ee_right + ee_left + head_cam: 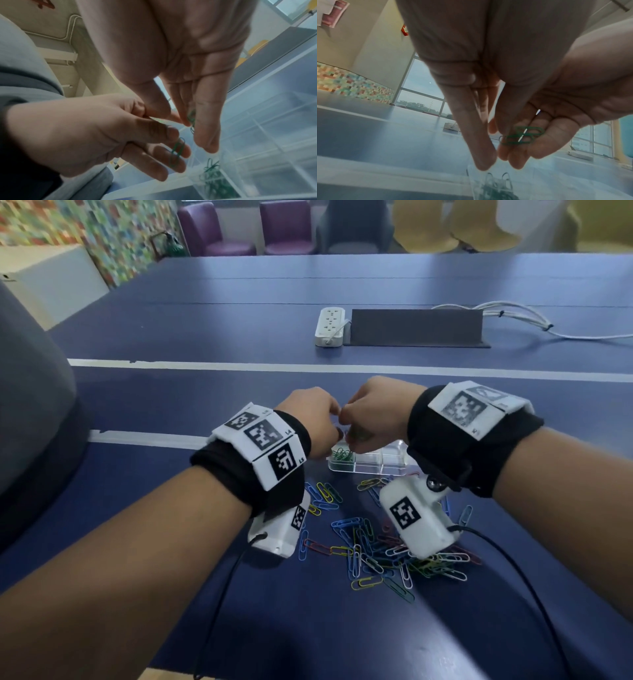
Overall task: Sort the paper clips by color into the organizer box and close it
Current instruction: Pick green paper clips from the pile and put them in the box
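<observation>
Green paper clips [522,136] are seen lying across the fingers of the left hand [310,422], which is held just above the clear organizer box [371,462]. In the right wrist view these clips [177,151] rest on the loosely extended left fingers [154,162], while the left thumb and forefinger are brought together against the tips of the right hand [371,414]. Another green clip [191,119] is pinched between the right thumb and forefinger; the remaining right fingers [207,128] are held nearly straight and point down at the box. Both hands meet over the left end of the box.

The box is open, and its dividers are visible in the right wrist view. A bunch of green clips [340,456] is already gathered in its left near compartment [216,180]; the other compartments that can be seen appear bare.

A loose pile of mixed clips [376,546], in blue, yellow, red, white and green, is spread on the blue table [205,337] just in front of the box, between the two forearms. Black bands with white marker blocks are worn on both wrists. Farther back on the table a white power strip [330,326] lies beside a dark panel [416,328], with white cables [534,320] running off to the right. Purple and yellow chairs are set beyond the table's far edge.
</observation>
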The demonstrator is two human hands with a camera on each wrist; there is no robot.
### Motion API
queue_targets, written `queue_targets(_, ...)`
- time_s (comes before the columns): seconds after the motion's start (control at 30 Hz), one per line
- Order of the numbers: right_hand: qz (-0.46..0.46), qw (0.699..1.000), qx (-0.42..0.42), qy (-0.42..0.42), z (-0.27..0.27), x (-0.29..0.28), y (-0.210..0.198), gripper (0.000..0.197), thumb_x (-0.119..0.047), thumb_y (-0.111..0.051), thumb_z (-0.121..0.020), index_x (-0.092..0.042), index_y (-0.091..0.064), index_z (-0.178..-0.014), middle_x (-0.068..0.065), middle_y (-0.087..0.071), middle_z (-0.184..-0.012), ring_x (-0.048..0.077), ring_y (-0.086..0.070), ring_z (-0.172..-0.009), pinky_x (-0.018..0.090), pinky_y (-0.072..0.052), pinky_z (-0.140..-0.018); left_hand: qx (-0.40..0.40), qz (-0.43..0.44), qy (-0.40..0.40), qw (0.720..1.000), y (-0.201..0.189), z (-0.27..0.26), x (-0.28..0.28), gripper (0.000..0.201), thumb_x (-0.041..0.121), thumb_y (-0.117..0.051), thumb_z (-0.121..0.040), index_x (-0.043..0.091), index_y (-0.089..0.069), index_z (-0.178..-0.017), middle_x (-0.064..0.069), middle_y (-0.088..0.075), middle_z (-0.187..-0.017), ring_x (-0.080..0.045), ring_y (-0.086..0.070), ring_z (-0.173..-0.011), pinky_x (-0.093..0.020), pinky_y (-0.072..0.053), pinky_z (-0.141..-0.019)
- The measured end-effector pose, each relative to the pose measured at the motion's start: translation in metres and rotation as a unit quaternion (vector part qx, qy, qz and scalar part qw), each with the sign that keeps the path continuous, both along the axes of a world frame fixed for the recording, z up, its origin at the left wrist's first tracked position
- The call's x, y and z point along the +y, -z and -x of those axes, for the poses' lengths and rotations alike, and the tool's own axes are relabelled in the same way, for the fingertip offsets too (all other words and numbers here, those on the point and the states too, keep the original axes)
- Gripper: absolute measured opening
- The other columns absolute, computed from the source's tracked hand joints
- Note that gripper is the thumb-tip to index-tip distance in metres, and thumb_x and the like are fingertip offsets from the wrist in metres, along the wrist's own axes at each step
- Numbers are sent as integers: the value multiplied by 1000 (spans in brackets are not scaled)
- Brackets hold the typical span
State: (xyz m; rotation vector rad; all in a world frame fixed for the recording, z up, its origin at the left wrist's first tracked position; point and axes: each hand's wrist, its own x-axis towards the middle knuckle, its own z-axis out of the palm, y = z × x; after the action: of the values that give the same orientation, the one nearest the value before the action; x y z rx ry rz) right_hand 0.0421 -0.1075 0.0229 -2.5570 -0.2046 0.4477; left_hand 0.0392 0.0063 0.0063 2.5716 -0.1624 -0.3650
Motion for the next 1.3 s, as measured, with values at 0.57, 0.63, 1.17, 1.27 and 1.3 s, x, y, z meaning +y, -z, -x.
queue_targets(0.57,40,998,-39,-12,13,-16,5,25,-11,-51,-85,-10,-73,-96,7,-70,-77,23,-65,-68,29,-56,-75,-5,64,-1,998,-2,7,8,16,6,-52,-87,17,-62,-94,-11,-68,-81,-25,-66,-65,-40,-61,-66)
queue_targets(0.63,69,994,-62,-50,23,-15,2,23,-18,-54,-84,-18,-75,-94,2,-66,-74,21,-62,-73,23,-48,-74,-24,-5,35,999,-2,9,18,14,13,-60,-85,22,-62,-74,-1,-64,-63,-19,-63,-52,-31,-59,-61)
queue_targets(1.17,259,942,-33,-210,39,0,27,34,-44,-72,-74,-13,-59,-69,-1,-49,-61,24,-51,-73,22,-38,-51,14,-160,183,970,14,24,34,8,25,-77,-73,19,-73,-77,13,-57,-54,1,-51,-53,-20,-47,-62)
queue_targets(1.27,243,945,-17,-219,40,-8,30,39,-47,-71,-75,-9,-68,-85,3,-60,-72,23,-54,-72,26,-44,-59,10,-146,176,973,11,25,35,9,24,-73,-77,22,-68,-70,10,-58,-50,4,-52,-49,-23,-51,-69)
queue_targets(1.3,231,946,-26,-227,40,-12,30,35,-44,-69,-76,-10,-69,-84,3,-62,-74,22,-54,-71,25,-44,-60,7,-145,177,974,10,27,35,8,24,-71,-78,23,-67,-72,12,-57,-50,5,-50,-47,-22,-49,-67)
